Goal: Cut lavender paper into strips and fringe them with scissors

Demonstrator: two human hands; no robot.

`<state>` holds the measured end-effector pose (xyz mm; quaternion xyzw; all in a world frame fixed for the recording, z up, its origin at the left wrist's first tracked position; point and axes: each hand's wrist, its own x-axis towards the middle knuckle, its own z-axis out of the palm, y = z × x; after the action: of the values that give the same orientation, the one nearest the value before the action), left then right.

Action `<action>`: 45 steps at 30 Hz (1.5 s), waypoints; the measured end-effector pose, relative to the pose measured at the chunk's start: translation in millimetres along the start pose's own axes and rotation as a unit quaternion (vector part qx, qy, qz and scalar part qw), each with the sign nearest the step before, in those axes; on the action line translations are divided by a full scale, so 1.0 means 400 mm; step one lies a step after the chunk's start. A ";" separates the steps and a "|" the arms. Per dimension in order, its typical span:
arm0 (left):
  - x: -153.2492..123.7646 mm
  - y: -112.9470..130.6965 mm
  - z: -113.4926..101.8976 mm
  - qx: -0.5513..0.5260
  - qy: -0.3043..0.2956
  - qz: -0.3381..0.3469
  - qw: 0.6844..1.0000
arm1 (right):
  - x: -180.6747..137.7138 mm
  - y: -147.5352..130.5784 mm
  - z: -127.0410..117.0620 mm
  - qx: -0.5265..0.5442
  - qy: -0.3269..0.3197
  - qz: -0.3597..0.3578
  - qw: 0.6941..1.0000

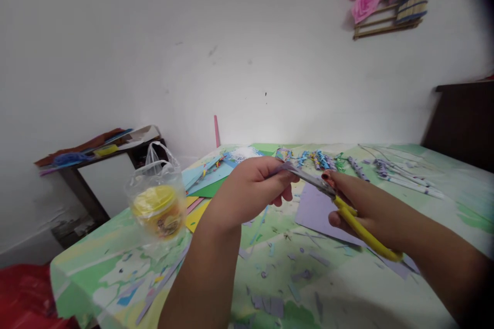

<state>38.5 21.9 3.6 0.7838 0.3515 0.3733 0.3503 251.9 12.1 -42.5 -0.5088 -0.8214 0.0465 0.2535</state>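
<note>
My left hand (252, 187) pinches a small purple strip of paper (278, 167) between thumb and forefinger. Yellow-handled scissors (353, 221) are in my right hand (360, 205), their metal blades pointing left and meeting the strip near my left fingertips. Whether the blades are fully closed I cannot tell. Beneath the scissors a purple paper sheet (318, 211) lies on the table. Small purple scraps (268, 304) are scattered on the tablecloth in front of me.
A clear plastic bag with a yellow-lidded tub (156, 203) stands at the left. Curled paper pieces (318, 159) line the back of the table (127, 288), beside white sticks (411, 182). Blue paper (204, 172) lies behind my left hand. A red bag (29, 295) is at lower left.
</note>
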 end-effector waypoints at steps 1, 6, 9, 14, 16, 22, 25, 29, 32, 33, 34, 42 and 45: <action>0.000 0.000 -0.002 0.000 -0.001 0.002 1.000 | 0.001 0.000 0.005 0.011 -0.004 -0.007 1.000; -0.003 0.003 -0.009 -0.010 0.006 -0.015 1.000 | 0.010 0.006 0.030 0.020 -0.016 -0.013 1.000; -0.003 -0.001 -0.009 -0.034 -0.003 -0.027 0.999 | 0.011 0.009 0.032 -0.008 0.002 0.005 1.000; 0.002 -0.014 -0.014 -0.078 -0.043 -0.039 0.995 | 0.008 0.016 0.029 -0.065 0.010 0.009 0.998; 0.003 -0.019 -0.017 -0.097 -0.058 -0.045 0.993 | 0.007 0.021 0.031 -0.076 0.019 -0.003 0.997; 0.003 -0.023 -0.024 -0.138 -0.105 -0.046 0.984 | 0.010 0.033 0.038 -0.100 0.052 -0.033 0.993; -0.001 -0.020 -0.025 -0.147 -0.128 -0.034 0.980 | 0.010 0.038 0.039 -0.103 0.068 -0.043 0.991; -0.007 -0.015 -0.025 -0.088 -0.098 -0.014 0.991 | 0.004 0.040 0.034 -0.098 0.064 -0.033 0.993; -0.008 -0.012 -0.026 -0.018 -0.048 0.019 0.998 | 0.000 0.037 0.025 -0.084 0.056 -0.021 0.995; -0.008 -0.010 -0.026 -0.005 -0.038 0.029 0.999 | -0.001 0.034 0.021 -0.078 0.051 -0.018 0.995; -0.008 -0.009 -0.025 0.001 -0.031 0.036 0.999 | -0.001 0.031 0.018 -0.073 0.045 -0.013 0.996; -0.010 -0.001 -0.015 0.035 0.001 0.052 0.998 | 0.003 0.013 0.010 -0.075 0.033 -0.017 0.996; -0.011 -0.002 -0.011 0.042 -0.001 0.062 0.997 | 0.003 0.022 0.016 -0.084 0.046 -0.048 0.994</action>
<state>32.7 20.1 3.5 0.8184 0.3169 0.3787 0.2938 255.7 18.6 -50.4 -0.4896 -0.8334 -0.0589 0.2495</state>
